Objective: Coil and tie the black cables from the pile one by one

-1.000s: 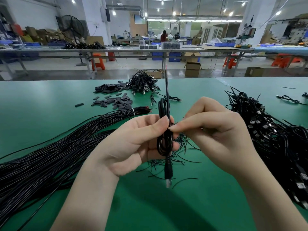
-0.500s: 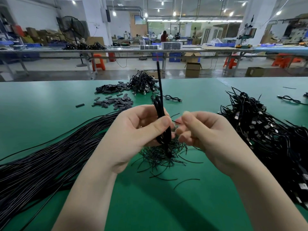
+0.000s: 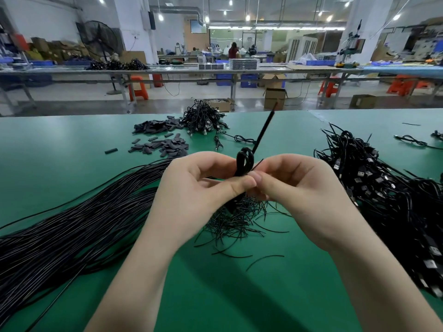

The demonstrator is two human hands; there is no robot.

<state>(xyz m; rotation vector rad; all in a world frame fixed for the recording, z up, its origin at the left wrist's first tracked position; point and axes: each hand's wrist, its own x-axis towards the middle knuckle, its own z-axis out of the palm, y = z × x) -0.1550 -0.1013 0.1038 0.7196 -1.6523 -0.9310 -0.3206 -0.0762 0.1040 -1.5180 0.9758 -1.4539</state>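
My left hand (image 3: 199,188) grips a small coiled black cable (image 3: 244,161) at its middle, thumb pressed across it. The coil's loop sticks up above my fingers and one stiff cable end slants up to the right. My right hand (image 3: 294,185) meets the left at the coil and pinches a thin black tie at the coil's waist. A long bundle of straight black cables (image 3: 72,221) lies to the left. Under my hands sits a heap of thin black twist ties (image 3: 239,219).
A big tangle of black USB cables (image 3: 388,195) covers the right of the green table (image 3: 60,149). At the back lie a small heap of coiled cables (image 3: 203,121) and flat dark sleeves (image 3: 165,147). Workbenches and boxes stand beyond.
Both hands have come closer together and lowered slightly. The coil has tilted, so its free end now slants right instead of pointing straight up. The plug below my left hand is hidden.
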